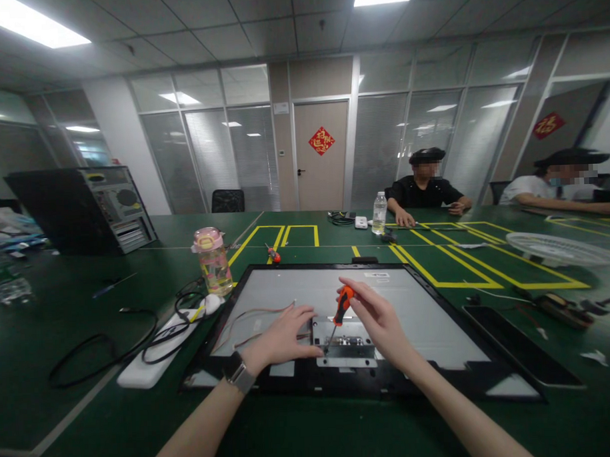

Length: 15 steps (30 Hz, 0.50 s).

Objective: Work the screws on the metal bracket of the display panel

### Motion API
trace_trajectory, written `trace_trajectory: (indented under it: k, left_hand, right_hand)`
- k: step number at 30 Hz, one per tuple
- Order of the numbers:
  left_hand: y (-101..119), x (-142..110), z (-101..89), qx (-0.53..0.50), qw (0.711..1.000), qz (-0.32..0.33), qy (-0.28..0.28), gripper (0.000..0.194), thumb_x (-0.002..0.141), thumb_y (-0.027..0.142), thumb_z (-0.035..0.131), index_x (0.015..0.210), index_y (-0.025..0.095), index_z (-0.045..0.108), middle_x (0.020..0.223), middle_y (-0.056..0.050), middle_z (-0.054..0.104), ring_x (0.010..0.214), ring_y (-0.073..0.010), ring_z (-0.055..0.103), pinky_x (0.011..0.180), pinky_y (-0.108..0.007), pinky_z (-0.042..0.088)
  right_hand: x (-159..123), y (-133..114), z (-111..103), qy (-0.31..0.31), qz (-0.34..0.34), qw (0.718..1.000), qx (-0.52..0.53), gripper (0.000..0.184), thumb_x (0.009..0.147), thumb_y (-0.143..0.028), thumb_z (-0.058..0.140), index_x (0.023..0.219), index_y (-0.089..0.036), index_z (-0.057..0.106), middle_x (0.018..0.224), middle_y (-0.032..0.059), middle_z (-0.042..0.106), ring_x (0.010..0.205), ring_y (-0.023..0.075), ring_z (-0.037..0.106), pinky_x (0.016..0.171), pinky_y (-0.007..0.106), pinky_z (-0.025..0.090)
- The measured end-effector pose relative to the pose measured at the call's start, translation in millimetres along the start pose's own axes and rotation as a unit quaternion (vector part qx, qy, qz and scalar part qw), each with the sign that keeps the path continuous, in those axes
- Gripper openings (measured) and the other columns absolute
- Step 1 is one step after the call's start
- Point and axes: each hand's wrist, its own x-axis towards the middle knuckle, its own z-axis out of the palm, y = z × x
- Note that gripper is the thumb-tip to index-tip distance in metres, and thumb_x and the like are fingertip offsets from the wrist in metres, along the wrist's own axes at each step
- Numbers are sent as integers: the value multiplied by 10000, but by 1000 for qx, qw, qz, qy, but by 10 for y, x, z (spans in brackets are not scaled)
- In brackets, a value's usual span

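My right hand (378,316) grips a red-and-black screwdriver (344,304) near the top of its handle. The tool is tilted, its shaft pointing down to the left side of a silver metal bracket (346,350). Thumb and fingers apart, my left hand (283,336) rests at the bracket's left edge and wears a watch at the wrist. I cannot tell if it presses on the metal. Beneath both hands a flat display panel (428,311) with a black frame lies grey back up. Thin wires (255,311) run across its left part.
A white power strip (156,353) with black cables and a pink-lided bottle (213,265) stand left of the panel. Another screwdriver (272,253) lies beyond it. A dark flat slab (522,344) lies right. A computer case (84,209) stands far left; two people sit across the table.
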Motion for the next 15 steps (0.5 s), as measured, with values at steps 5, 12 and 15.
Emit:
trace_trajectory:
  k: [5,12,15]
  left_hand:
    - [-5,4,5,2,1000,-2,-1,783,749,617,681,1381,207,471,1465,-111,440,1362,-315,371,1173,-482,201]
    - [-29,4,20,-1,1000,-1,1,795,743,635,675,1388,222,464,1472,-110,431,1371,-331,354,1171,-493,202]
    - [-22,6,19,0,1000,0,3,787,741,629,680,1385,229,468,1467,-107,439,1369,-330,357,1172,-493,200]
  right_hand:
    - [11,80,20,55,12,998,33,156,820,-329,681,953,-250,703,854,37,619,796,197,621,765,354,529]
    - [24,31,-18,3,85,989,118,277,878,-402,602,1100,-259,685,961,55,700,890,222,684,826,388,546]
    - [11,65,3,-17,103,979,174,293,899,-416,570,1129,-259,663,1016,73,718,971,234,675,875,416,533]
